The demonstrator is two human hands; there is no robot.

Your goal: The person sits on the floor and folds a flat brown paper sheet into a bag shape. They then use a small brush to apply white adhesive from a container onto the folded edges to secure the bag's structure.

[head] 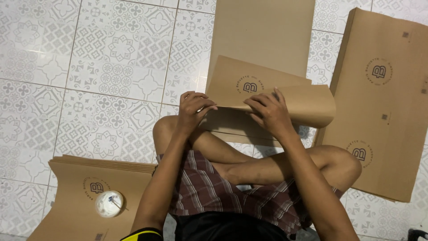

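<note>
1. Near left: a stack [84,196] of flat brown paper bags lies on the tiled floor [89,67]. Each bag bears a round dark logo stamp. A small white cup [109,203] stands on the stack.
2. Centre: the person sits cross-legged in plaid shorts [214,192].
3. Left hand [192,109]: fingers curled shut, pinching the folded edge of a brown bag [276,96].
4. Right hand [269,111]: fingers bent, pressing down on the same fold; the grip underneath cannot be determined.
5. The bag rests above the knees, its right end curling over.
6. Right: a second stack [383,102], flat, logo stamps facing up.
7. Far centre: a plain brown sheet [263,31].
</note>
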